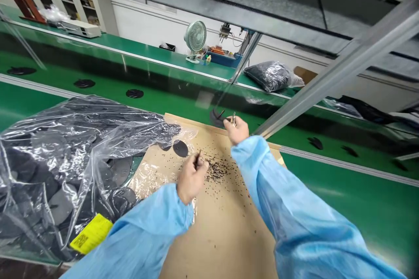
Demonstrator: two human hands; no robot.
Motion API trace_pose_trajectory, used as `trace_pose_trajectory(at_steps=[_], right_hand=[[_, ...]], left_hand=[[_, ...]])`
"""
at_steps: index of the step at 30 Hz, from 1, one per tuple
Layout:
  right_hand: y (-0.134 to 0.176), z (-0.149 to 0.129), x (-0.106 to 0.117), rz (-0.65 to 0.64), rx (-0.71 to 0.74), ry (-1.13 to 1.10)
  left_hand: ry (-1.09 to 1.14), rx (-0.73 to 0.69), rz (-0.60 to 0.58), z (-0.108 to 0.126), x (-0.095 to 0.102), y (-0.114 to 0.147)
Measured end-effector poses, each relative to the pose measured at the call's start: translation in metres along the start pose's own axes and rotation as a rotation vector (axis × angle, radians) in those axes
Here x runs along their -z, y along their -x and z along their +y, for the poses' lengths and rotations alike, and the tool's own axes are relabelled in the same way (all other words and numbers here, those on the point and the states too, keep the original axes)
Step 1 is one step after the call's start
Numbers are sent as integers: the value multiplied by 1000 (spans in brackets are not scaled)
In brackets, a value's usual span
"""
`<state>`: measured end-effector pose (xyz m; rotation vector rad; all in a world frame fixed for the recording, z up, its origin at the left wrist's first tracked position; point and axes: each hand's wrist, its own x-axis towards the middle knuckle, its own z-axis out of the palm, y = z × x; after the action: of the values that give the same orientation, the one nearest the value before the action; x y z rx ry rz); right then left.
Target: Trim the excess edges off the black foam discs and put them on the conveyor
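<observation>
My left hand (190,179) is closed over the cardboard sheet (222,231), pinching a thin dark piece (198,158) seen nearly edge-on. Farther forward, my right hand (238,131) is closed around a small, shiny metal tool (233,118); its exact kind is unclear. Just beyond those fingers, a black, curved flat piece (216,117) is over the green belt; whether the hand touches it I cannot tell. Tiny dark bits (218,170) lie scattered on the cardboard between the hands. A black disc (180,148) rests near the cardboard's upper left.
A large clear plastic bag (88,139) of dark flat pieces fills the left, with a yellow label (91,233). The green conveyor belt (170,100) carries several black pieces. A slanted metal post (314,78) stands right of my right hand; a small fan (195,37) stands behind.
</observation>
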<state>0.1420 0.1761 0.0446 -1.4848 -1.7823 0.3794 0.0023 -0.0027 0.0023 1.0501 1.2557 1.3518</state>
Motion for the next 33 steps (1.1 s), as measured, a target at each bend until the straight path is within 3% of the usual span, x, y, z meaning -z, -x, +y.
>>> trace_pose_trajectory(at_steps=[4,7,10,13,15,18,20,22,27,33], right_hand=[[90,-26,13,-42,156,-363],[141,-40,20,-81,273,-454],[164,-42,21,-108,398,-446],[167,-33,19,-69,485,-399],[166,-25,17,5,446,-377],[165,-16,14,106,189,-338],[166,-13,14,107,71,-279],[166,-10,13,66,80,-205],[167,-8,10,-109,228,-95],[169,-7,12,-88,306,-37]], left_hand=[[745,465,-96,14,11,-4],[865,672,-274,16,23,-7],[841,751,-462,16,34,-8],[803,661,-475,16,35,-4],[736,520,-362,16,29,-1],[623,286,-106,10,17,1],[560,191,34,4,11,-2],[524,148,108,-2,11,-7],[592,7,141,-7,19,-18],[549,-41,119,-6,26,-21]])
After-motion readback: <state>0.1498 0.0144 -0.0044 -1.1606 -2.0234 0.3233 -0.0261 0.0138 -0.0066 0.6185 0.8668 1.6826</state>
